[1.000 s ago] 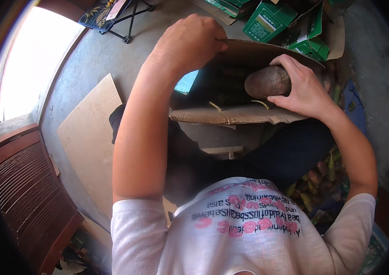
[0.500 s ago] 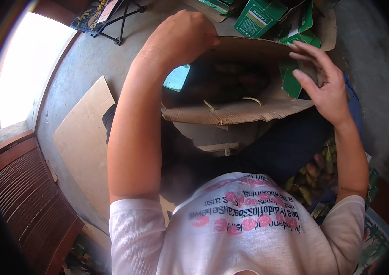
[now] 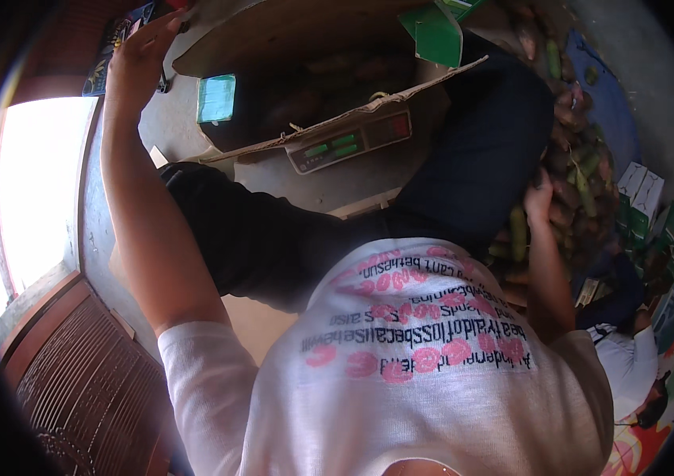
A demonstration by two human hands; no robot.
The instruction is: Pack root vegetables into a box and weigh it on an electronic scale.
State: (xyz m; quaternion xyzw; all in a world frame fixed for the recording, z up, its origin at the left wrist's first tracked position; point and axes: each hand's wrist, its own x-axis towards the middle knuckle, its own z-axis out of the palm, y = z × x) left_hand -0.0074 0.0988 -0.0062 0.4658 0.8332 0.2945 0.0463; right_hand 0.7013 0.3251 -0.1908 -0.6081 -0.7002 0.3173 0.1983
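Note:
A large open cardboard box stands in front of me, tilted in view, with dark oblong produce in its shadowed inside. Beyond its left rim my left hand is raised, fingers stretched out and nothing seen in them. My right hand reaches down beside my right leg, at the near side of a pile of oblong reddish-brown and green produce. Its fingertips are dark and partly hidden, so any hold on a piece does not show. A digital scale with lit green displays shows under the box's near edge.
The pile rests on a blue sheet. Right of it are green and white cartons and another person in a white top. A folding stool stands far left, and a brown wooden slatted panel near left.
My right hand has left the box's right side and dropped to the pile. My left hand has come off the far rim, outward left. The view has shifted, bringing the scale into sight.

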